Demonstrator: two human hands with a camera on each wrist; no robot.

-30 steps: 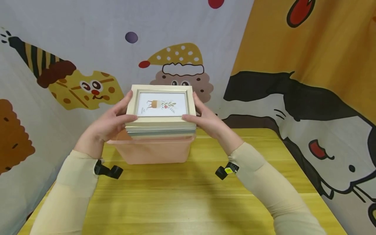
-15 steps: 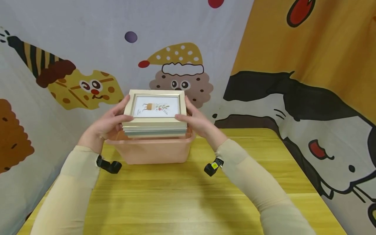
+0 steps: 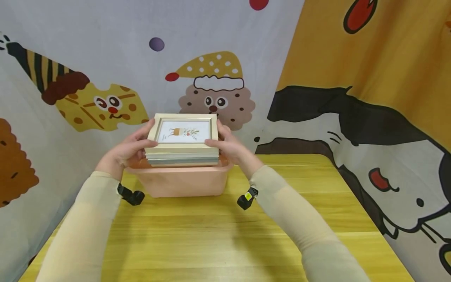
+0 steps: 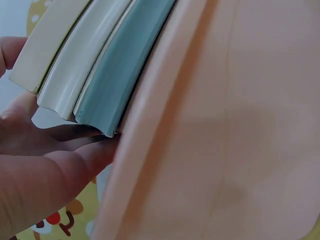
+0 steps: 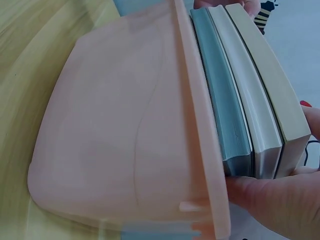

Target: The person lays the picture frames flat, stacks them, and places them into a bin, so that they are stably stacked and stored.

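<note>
Both hands grip a stack of picture frames from its two ends, low over a pink plastic bin [image 3: 183,183]. On top lies a cream frame [image 3: 180,148] with a small flower drawing behind its glass. Beneath it show a white frame [image 4: 82,62] and a blue-grey frame [image 5: 222,85]. My left hand [image 3: 127,152] holds the left end, thumb on the cream frame's front corner and fingers under the stack. At the other end, my right hand [image 3: 233,146] has its thumb over the right corner. The stack's underside sits close to the bin's rim; the bin's inside is mostly hidden.
The bin stands toward the back of a yellow wood-grain table [image 3: 204,235]. A cartoon-printed cloth [image 3: 116,23] hangs right behind the table and along its sides. Black wrist cameras are strapped to both sleeves.
The hands have lowered the stack of picture frames and shifted it left, down toward the bin's opening. The right arm moved left the most; the bin stayed put.
</note>
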